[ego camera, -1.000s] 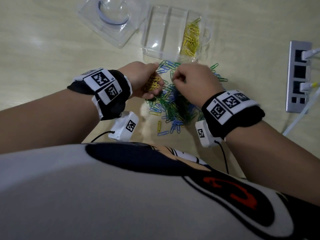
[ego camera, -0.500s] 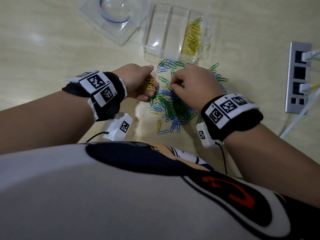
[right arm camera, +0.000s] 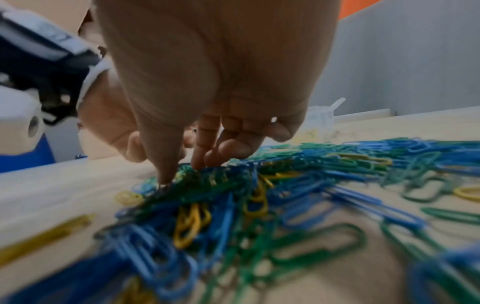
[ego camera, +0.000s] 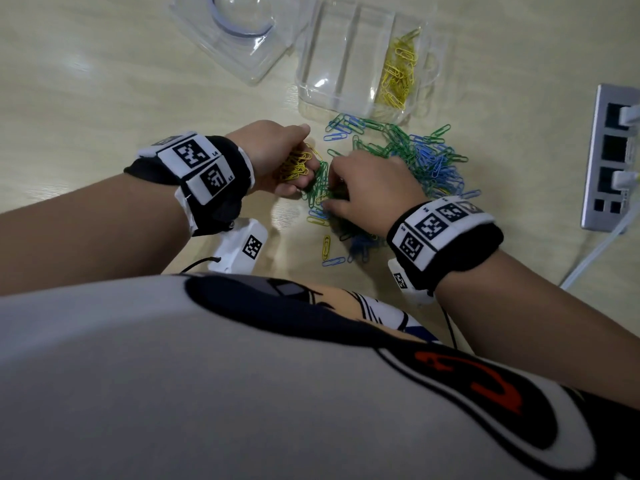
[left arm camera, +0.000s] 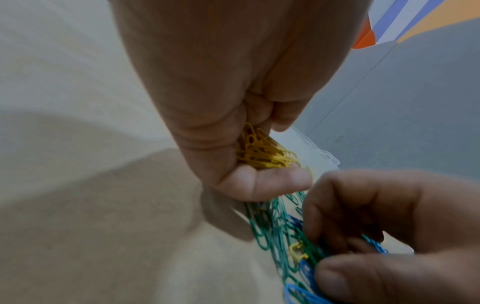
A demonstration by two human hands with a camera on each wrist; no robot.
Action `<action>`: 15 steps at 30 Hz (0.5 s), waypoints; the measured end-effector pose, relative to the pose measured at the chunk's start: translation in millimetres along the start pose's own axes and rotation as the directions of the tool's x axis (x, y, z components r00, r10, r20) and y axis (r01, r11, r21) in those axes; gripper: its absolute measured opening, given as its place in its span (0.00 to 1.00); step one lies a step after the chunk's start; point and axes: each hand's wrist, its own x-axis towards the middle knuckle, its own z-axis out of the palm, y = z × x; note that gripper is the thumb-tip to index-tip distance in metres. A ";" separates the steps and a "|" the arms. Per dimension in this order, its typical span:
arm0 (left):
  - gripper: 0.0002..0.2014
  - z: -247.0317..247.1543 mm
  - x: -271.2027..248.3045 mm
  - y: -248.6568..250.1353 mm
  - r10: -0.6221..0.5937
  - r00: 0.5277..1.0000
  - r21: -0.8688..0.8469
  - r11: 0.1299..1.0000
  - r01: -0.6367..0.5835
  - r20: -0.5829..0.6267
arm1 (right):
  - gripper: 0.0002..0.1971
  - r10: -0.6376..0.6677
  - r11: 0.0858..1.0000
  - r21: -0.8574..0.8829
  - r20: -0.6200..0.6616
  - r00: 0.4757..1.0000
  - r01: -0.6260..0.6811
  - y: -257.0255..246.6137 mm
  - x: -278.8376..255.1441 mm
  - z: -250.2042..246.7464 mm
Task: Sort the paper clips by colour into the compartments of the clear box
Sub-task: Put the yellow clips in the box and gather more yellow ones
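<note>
My left hand (ego camera: 299, 181) grips a bundle of yellow paper clips (ego camera: 293, 163), also seen bunched in its curled fingers (left arm camera: 265, 156). Just to its right, my right hand (ego camera: 330, 199) reaches into the left side of the mixed pile of green, blue and yellow clips (ego camera: 415, 161). Its thumb and index finger (left arm camera: 337, 269) pinch at a single yellow clip (left arm camera: 298, 250) that sticks up from the green ones. The clear box (ego camera: 311, 98) stands beyond the pile, with yellow clips (ego camera: 398, 71) in its right compartment; the other compartments look bare.
The box's clear lid (ego camera: 239, 32) lies at the back left. A grey power strip (ego camera: 609, 157) with plugs and a white cable (ego camera: 595, 254) sits at the right. A loose yellow clip (ego camera: 326, 247) and a blue clip (ego camera: 334, 261) lie nearest me.
My right hand has shifted left and toward me, down into the pile's left side. My left hand has stayed almost in place, still holding the yellow bundle.
</note>
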 end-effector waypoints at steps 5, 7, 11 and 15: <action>0.23 -5.4 1.2 -1.2 0.013 1.000 -0.001 1.000 -0.013 -0.024 | 0.10 0.043 0.999 0.031 -0.006 0.999 -0.043 11.3 -2.6 -3.1; 0.23 -5.2 1.4 -1.5 0.011 0.999 0.002 1.000 -0.011 -0.032 | 0.10 -0.003 1.000 0.001 -0.018 1.000 0.003 9.9 -1.5 -4.8; 0.22 -2.6 0.8 0.0 0.014 0.999 0.020 1.000 -0.013 -0.033 | 0.11 -0.065 0.990 -0.126 -0.012 0.998 0.063 1.9 3.3 0.7; 0.23 -1.7 0.2 2.2 0.018 0.999 0.044 0.999 -0.017 -0.035 | 0.11 -0.056 0.984 -0.166 0.008 0.998 0.057 -0.2 5.9 3.2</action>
